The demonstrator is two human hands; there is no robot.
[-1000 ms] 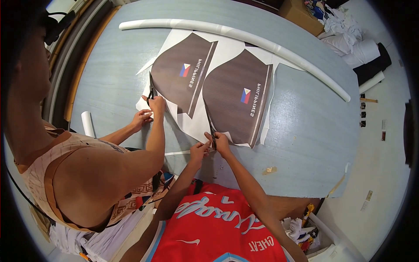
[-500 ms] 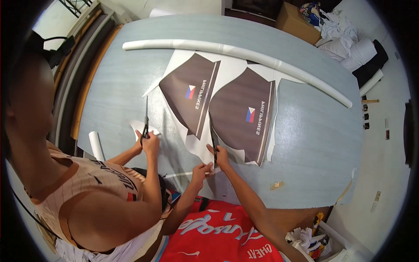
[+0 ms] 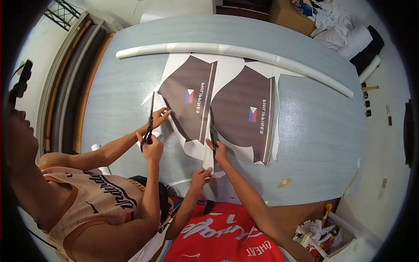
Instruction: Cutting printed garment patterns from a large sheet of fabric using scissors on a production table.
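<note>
My right hand (image 3: 219,153) is closed round black-handled scissors (image 3: 213,139), whose blades point away from me into the white strip between two dark brown printed pieces. My left hand (image 3: 201,178) pinches the near end of that white strip (image 3: 209,160), just left of the scissors. The left printed piece (image 3: 185,120) and the right printed piece (image 3: 238,129) each bear a small flag and white lettering, with a pale stripe along the right side. Loose white margin curls below both pieces.
At my left a co-worker holds scissors (image 3: 149,131), their other hand (image 3: 161,117) at the left piece's edge. A long white roll (image 3: 235,50) lies across the far part of the blue-grey table (image 3: 314,118). A bin of scraps (image 3: 316,236) stands below right.
The co-worker's free hand has moved away from their scissors to the left piece's edge, and those scissors have shifted slightly right. My scissors have stayed between the two pieces; my hands have barely moved.
</note>
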